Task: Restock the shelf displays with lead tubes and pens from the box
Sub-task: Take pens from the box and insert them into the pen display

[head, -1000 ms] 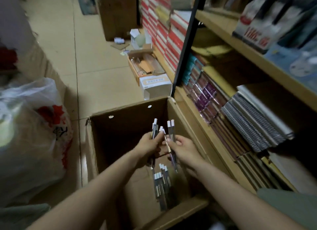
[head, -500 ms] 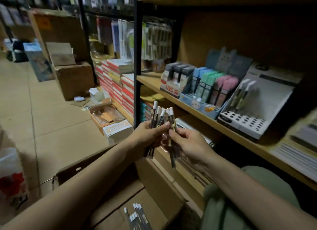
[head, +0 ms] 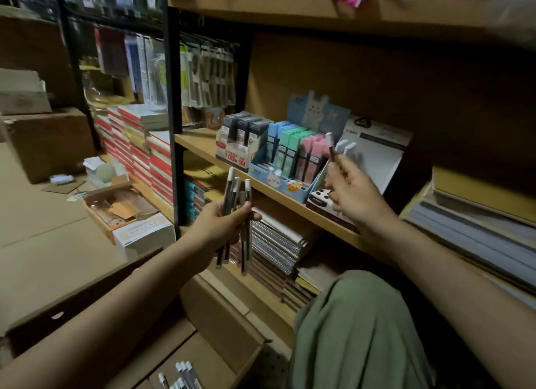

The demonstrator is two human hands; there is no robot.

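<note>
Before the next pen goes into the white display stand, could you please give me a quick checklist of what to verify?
1. Right hand holds a single pen: ok.
2. Left hand grips the spare pens securely: ok.
3. Display stand has free holes: ok, few pens stand there.
4. Pen points tip-down toward the holes: cannot tell.
5. More pens remain in the box: ok.

Both hands (head: 229,220) (head: 352,194) raised, fingers closed

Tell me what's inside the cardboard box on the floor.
A few white-capped pens lie on the cardboard box bottom. The frame edge and left arm hide the rest.
</note>
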